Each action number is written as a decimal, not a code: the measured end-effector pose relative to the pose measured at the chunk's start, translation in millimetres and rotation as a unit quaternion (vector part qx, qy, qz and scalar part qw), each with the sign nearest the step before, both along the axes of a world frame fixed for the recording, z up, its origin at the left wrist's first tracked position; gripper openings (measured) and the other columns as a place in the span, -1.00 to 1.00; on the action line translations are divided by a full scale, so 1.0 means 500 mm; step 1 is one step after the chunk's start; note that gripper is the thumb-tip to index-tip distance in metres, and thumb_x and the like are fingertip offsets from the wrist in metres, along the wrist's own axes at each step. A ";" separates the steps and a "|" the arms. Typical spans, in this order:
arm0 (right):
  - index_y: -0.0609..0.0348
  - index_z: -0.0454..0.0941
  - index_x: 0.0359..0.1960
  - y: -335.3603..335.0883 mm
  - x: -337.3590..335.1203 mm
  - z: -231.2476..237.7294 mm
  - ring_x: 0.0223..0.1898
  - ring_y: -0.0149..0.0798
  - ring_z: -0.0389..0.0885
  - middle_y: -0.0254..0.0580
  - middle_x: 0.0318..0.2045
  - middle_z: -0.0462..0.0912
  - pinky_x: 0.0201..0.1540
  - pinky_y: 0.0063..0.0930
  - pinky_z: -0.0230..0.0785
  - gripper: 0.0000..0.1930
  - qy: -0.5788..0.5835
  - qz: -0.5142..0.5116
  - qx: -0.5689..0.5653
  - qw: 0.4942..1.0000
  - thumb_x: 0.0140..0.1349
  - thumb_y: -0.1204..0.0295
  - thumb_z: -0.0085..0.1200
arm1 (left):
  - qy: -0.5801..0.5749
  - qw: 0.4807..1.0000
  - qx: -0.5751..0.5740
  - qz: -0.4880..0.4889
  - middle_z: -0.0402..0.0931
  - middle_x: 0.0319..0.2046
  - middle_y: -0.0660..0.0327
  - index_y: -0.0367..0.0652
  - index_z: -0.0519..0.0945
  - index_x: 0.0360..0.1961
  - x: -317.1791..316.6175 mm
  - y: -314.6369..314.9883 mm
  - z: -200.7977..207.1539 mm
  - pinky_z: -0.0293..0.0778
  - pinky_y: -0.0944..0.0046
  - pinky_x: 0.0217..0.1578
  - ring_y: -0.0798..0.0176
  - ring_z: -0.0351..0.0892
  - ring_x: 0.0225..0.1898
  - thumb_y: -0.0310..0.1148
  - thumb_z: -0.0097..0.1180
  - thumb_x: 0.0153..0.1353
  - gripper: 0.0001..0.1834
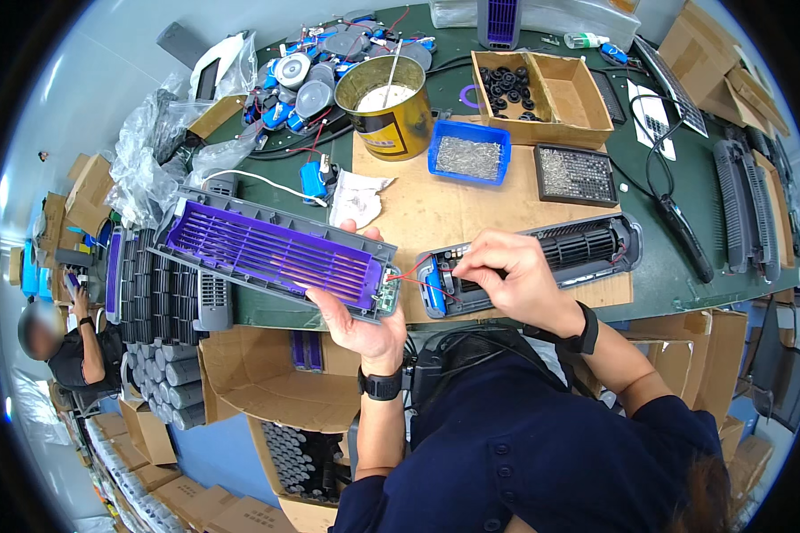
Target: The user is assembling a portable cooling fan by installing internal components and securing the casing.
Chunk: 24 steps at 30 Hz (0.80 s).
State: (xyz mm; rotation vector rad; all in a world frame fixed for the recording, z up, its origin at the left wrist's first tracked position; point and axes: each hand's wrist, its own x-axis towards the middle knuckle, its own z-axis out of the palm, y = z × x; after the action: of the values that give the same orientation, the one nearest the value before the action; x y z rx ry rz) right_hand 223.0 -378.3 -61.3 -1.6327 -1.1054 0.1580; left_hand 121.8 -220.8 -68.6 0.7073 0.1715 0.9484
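My left hand [364,336] grips one end of a long grey panel with a purple grille [271,247], tilted above the table's front edge. At that end sits a small green circuit board [387,291]. Thin red wires [408,278] run from the board to a grey fan housing [632,240] lying on cardboard. Inside the housing are a black ribbed fan roller [578,249] and, at its left end, a blue battery pack [434,291]. Over that left end my right hand [517,282] is pinched closed; whatever its fingertips hold is too small to make out.
Behind stand a metal can [380,133], a blue tray of screws [468,158], a cardboard box [587,99] with black parts and a black tray [574,174] of small metal parts. A black electric screwdriver [684,238] lies right. A person [80,355] works far left.
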 end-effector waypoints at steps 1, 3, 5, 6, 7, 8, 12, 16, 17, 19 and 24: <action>0.30 0.65 -0.34 -0.001 0.005 -0.003 -0.34 -0.30 0.65 -0.15 -0.42 0.63 -0.29 -0.48 0.51 -0.86 0.073 -0.003 0.038 0.997 0.08 0.75 0.17 | -0.001 1.000 -0.001 0.000 0.33 0.20 -0.08 -0.05 0.11 0.40 0.003 -0.002 0.001 0.40 -0.04 0.16 -0.11 0.49 0.10 0.21 -0.21 0.35 -0.24; 0.33 0.65 -0.27 0.001 0.004 0.009 -0.32 -0.31 0.67 -0.19 -0.40 0.63 -0.25 -0.53 0.53 -0.85 0.089 0.000 0.057 0.994 0.12 0.73 0.16 | 0.006 1.000 0.013 -0.013 0.33 0.20 -0.07 -0.08 0.11 0.39 0.007 -0.006 0.005 0.39 -0.03 0.16 -0.09 0.49 0.10 0.23 -0.21 0.35 -0.22; 0.36 0.63 -0.22 0.012 -0.008 0.026 -0.28 -0.36 0.68 -0.19 -0.37 0.64 -0.26 -0.60 0.52 -0.85 0.274 -0.016 0.103 0.956 0.17 0.72 0.13 | 0.003 0.999 0.033 -0.040 0.34 0.19 -0.09 -0.06 0.12 0.39 0.019 -0.017 0.012 0.41 -0.05 0.14 -0.12 0.49 0.10 0.23 -0.21 0.34 -0.23; 0.38 0.61 -0.16 0.014 -0.009 0.031 -0.26 -0.39 0.68 -0.18 -0.34 0.64 -0.28 -0.66 0.52 -0.83 0.319 0.003 0.111 0.941 0.21 0.70 0.11 | -0.001 0.996 0.055 -0.064 0.34 0.19 -0.11 -0.04 0.12 0.39 0.026 -0.023 0.017 0.43 -0.07 0.11 -0.14 0.49 0.10 0.24 -0.20 0.34 -0.23; 0.38 0.61 -0.16 0.019 -0.012 0.033 -0.26 -0.39 0.68 -0.18 -0.34 0.64 -0.28 -0.66 0.52 -0.83 0.318 0.005 0.112 0.941 0.21 0.70 0.11 | 0.003 0.995 0.075 -0.067 0.34 0.19 -0.09 -0.04 0.11 0.40 0.034 -0.032 0.020 0.44 -0.03 0.10 -0.10 0.51 0.08 0.24 -0.21 0.34 -0.22; 0.35 0.63 -0.15 0.023 -0.015 0.033 -0.29 -0.41 0.67 -0.20 -0.34 0.64 -0.28 -0.66 0.51 -0.82 0.332 0.005 0.131 0.934 0.23 0.68 0.11 | 0.011 0.993 0.091 -0.075 0.34 0.19 -0.08 -0.03 0.10 0.40 0.038 -0.038 0.019 0.45 -0.01 0.09 -0.09 0.51 0.08 0.24 -0.22 0.34 -0.22; 0.29 0.67 -0.16 0.027 -0.023 0.038 -0.35 -0.46 0.63 -0.23 -0.32 0.65 -0.30 -0.66 0.48 -0.84 0.302 -0.015 0.118 0.946 0.22 0.63 0.14 | 0.008 0.990 0.102 -0.099 0.34 0.19 -0.06 -0.02 0.08 0.41 0.049 -0.049 0.010 0.47 0.03 0.07 -0.06 0.51 0.08 0.23 -0.27 0.36 -0.24; 0.27 0.69 -0.21 0.027 -0.014 0.041 -0.37 -0.47 0.60 -0.23 -0.33 0.66 -0.29 -0.63 0.47 -0.86 0.228 -0.009 0.122 0.966 0.20 0.60 0.19 | -0.006 0.989 0.099 -0.110 0.35 0.19 -0.05 0.00 0.08 0.41 0.052 -0.045 0.002 0.47 0.03 0.07 -0.06 0.50 0.10 0.22 -0.31 0.38 -0.27; 0.27 0.70 -0.22 0.026 -0.012 0.039 -0.37 -0.47 0.59 -0.22 -0.33 0.66 -0.29 -0.61 0.47 -0.86 0.235 0.003 0.127 0.964 0.18 0.60 0.21 | -0.005 0.989 0.097 -0.108 0.35 0.19 -0.05 0.00 0.08 0.41 0.055 -0.046 0.000 0.47 0.03 0.07 -0.05 0.50 0.09 0.22 -0.31 0.38 -0.27; 0.27 0.71 -0.24 0.028 -0.013 0.041 -0.37 -0.46 0.58 -0.20 -0.34 0.67 -0.28 -0.60 0.46 -0.87 0.245 0.020 0.133 0.960 0.17 0.60 0.22 | 0.001 0.990 0.104 -0.101 0.36 0.18 -0.04 0.00 0.08 0.41 0.053 -0.043 0.002 0.48 0.04 0.07 -0.05 0.51 0.09 0.22 -0.30 0.38 -0.26; 0.27 0.71 -0.26 0.026 -0.018 0.064 -0.32 -0.42 0.61 -0.20 -0.34 0.67 -0.25 -0.56 0.47 -0.87 0.293 0.083 0.081 0.949 0.15 0.62 0.22 | 0.011 0.989 0.112 -0.096 0.36 0.18 -0.04 -0.01 0.08 0.41 0.051 -0.041 0.002 0.48 0.05 0.07 -0.05 0.52 0.07 0.23 -0.29 0.37 -0.25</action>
State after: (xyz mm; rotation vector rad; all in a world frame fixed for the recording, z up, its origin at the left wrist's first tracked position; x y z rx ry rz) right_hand 213.9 -365.4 -29.2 -1.2240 -0.7652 0.6068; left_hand 147.3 -241.1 -67.6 0.9257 0.0154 0.7822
